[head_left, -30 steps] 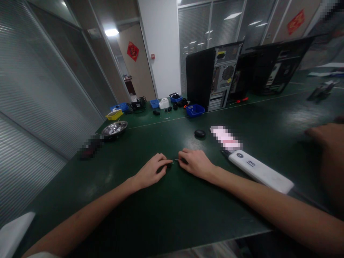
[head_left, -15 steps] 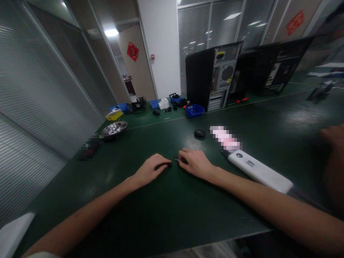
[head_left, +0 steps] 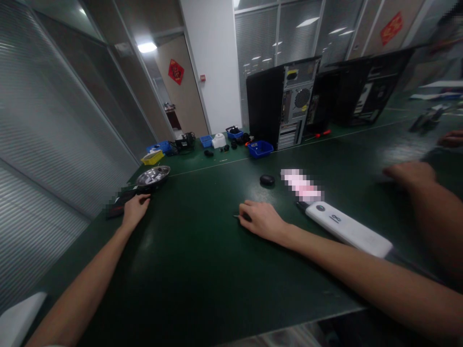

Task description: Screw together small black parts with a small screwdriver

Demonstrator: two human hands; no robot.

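Observation:
My left hand (head_left: 135,210) is out at the left, just in front of a shiny metal bowl (head_left: 154,175) that contains small pieces. Its fingers are closed on a small black piece (head_left: 145,197), mostly hidden by the fingers. Beside this hand lies a dark flat object (head_left: 119,205), partly blurred out. My right hand (head_left: 262,219) rests on the green table, its fingers curled round a screwdriver (head_left: 236,216) whose thin metal tip points left; the handle is mostly covered. Beyond the right hand sits a black, rounded computer mouse (head_left: 267,180).
A white bar marked 18 (head_left: 349,229) lies right of my right hand. Blue bins (head_left: 260,149), a yellow tray (head_left: 152,157) and a computer tower (head_left: 278,103) stand at the back. At the right edge is another person's hand (head_left: 412,173).
My left hand has swung from the middle of the table leftward to the metal bowl, with the black piece. My right hand stays put. Another person's hand has come further into view at the right.

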